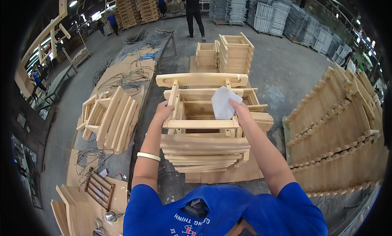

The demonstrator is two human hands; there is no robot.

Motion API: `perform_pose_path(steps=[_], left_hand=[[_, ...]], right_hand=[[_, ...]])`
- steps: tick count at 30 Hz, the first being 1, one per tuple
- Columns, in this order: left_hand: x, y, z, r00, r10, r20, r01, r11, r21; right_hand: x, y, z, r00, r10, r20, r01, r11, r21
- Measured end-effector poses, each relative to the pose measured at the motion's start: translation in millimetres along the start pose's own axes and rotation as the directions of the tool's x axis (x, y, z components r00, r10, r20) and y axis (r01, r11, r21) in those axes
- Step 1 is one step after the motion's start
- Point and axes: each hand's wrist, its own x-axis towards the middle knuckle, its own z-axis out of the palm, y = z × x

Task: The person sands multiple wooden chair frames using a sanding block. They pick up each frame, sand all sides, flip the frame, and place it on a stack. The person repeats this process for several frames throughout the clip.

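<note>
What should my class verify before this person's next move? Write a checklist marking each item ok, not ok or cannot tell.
1. Right hand has the pale sheet: ok, thumb on top.
2. Left hand on the wooden frame: ok, at its left side.
3. Frame sitting steady on the stack: cannot tell from above.
4. Sheet's underside against the wood: cannot tell, hidden.
5. Left wrist bare: not ok, it wears a pale band.
6. Wires on the left table tidy: not ok, tangled.
</note>
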Motion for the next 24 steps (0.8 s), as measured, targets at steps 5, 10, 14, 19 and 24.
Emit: perform_pose_path(steps=[5, 10, 14, 19, 24], left_hand=[[33, -34, 14, 0.998, -0.056, 0.031, 0.055, 0.998, 0.019], [40, -69, 31, 0.993, -0.113, 0.019, 0.114, 0.99, -0.077], [34, -64, 26, 0.931, -0.289, 0.223, 0.338, 0.912, -0.232], [16, -37, 25, 0.892, -0.342, 0.294, 0.416, 0.876, -0.244], [16, -33, 28, 0.871, -0.423, 0.25, 0.476, 0.854, -0.211]], right_hand=[[20, 21, 7, 0.996, 0.089, 0.003, -0.089, 0.993, -0.082], [26, 37, 0, 0.991, 0.135, 0.002, -0.133, 0.979, -0.152], [13, 39, -3, 0.987, 0.155, -0.028, -0.156, 0.987, -0.038], [7, 40, -4, 0.981, 0.192, -0.033, -0.194, 0.976, -0.1], [23, 32, -14, 0.983, 0.182, 0.036, -0.172, 0.966, -0.196]])
